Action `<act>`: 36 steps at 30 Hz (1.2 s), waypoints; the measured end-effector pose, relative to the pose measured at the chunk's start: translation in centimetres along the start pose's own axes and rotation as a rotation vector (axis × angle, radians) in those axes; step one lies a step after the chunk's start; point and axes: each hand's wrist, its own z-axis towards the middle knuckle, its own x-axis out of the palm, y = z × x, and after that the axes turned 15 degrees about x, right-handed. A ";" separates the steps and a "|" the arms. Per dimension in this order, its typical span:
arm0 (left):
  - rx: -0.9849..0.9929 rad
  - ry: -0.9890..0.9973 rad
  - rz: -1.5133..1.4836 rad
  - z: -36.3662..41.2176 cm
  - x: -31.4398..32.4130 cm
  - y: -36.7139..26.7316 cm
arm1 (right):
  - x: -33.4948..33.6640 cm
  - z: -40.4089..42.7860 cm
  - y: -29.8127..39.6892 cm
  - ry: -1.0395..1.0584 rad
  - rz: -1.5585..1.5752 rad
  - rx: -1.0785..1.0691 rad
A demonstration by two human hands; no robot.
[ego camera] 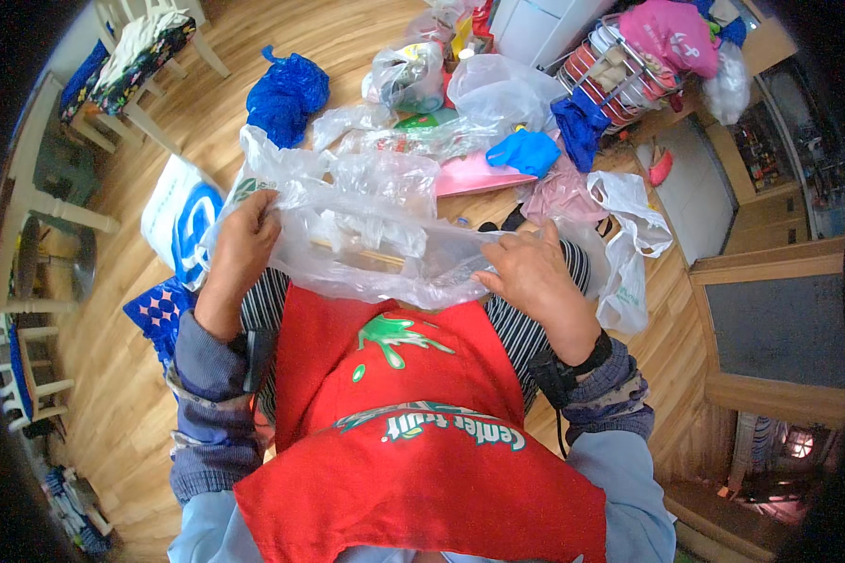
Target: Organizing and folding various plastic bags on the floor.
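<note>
A clear plastic bag (366, 271) is stretched between my hands above my lap, over the top of a red apron (408, 352). My left hand (243, 236) grips the bag's left end, with its fingers folded over the film near a green print. At the bag's right end, my right hand (528, 264) pinches the edge with thumb and fingers bent. Crumpled clear plastic bags (387, 183) lie just beyond it. Whether anything is inside the bag cannot be told.
Blue bags (285, 95), a pink item (482, 174) and a white bag (627, 260) lie on the wooden floor. A wire basket (616, 74) full of things stands back right. A white-and-blue bag (179, 214) is beside my left arm; chairs (141, 105) stand at left.
</note>
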 end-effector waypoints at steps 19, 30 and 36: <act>-0.081 -0.189 -1.171 -2.5 -4.9 -6.4 | 13.0 7.8 11.8 0.757 1.771 0.015; 0.201 0.036 -0.529 -2.1 -3.2 -4.7 | 9.0 7.6 4.1 0.655 1.593 0.083; 0.384 0.226 -0.018 -1.6 -2.2 -5.7 | 8.2 7.7 3.6 0.799 0.939 -0.113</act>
